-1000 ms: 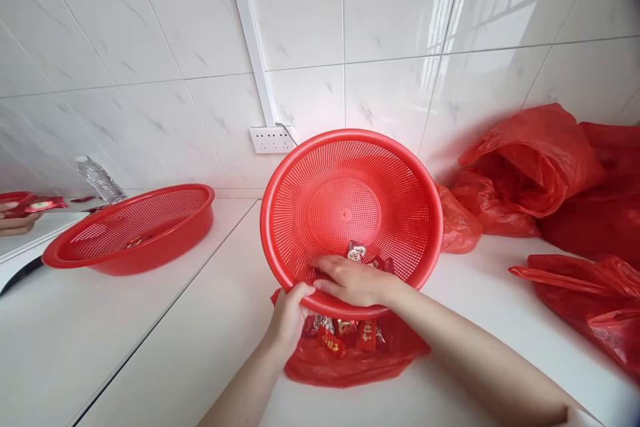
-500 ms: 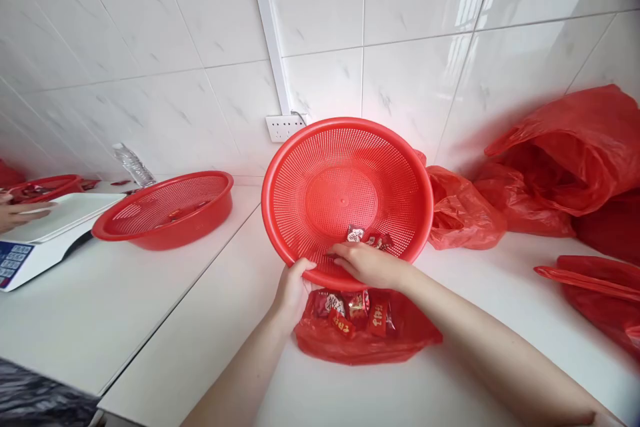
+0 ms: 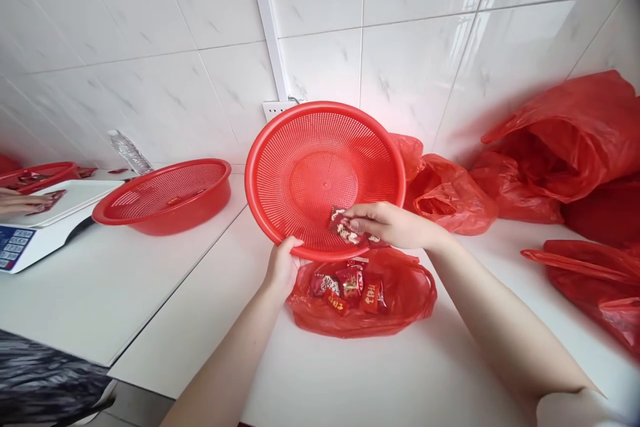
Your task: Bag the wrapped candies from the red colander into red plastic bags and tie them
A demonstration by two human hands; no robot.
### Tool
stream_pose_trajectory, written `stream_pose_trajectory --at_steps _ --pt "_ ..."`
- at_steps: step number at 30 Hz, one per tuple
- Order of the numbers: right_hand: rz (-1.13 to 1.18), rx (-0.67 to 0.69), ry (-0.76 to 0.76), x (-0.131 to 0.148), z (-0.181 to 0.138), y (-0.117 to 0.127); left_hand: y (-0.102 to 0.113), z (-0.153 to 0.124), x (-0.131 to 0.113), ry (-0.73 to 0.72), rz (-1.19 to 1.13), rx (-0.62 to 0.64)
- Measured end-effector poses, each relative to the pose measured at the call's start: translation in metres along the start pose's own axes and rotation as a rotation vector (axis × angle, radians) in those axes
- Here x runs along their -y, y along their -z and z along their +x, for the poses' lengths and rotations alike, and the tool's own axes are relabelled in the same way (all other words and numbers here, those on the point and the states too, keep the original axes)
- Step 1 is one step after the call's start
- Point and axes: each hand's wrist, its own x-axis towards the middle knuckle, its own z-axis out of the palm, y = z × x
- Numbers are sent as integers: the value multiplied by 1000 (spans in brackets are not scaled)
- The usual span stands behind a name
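My left hand clamps the tilted basket rim; my right hand curls over sweets, seemingly gripping some; bag lies nearer me, long axis sideways

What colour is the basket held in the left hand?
The perforated plastic basket is red throughout, seen best in the head view.

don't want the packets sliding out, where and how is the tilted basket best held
Probably by the rim, from the near left, thumb over it, as the left hand does. The basket tilts with its near side low, and the right hand and packets occupy the near right.
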Motion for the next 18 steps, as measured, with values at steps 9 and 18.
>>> stream_pose_trajectory --at_steps 9,18 --pt "-125 206 -27 -1 -2 -6 3 3 -4 -2 -15 -27" --pt "-437 -105 -185 -35 10 -8 1 -3 3 -1 9 47"
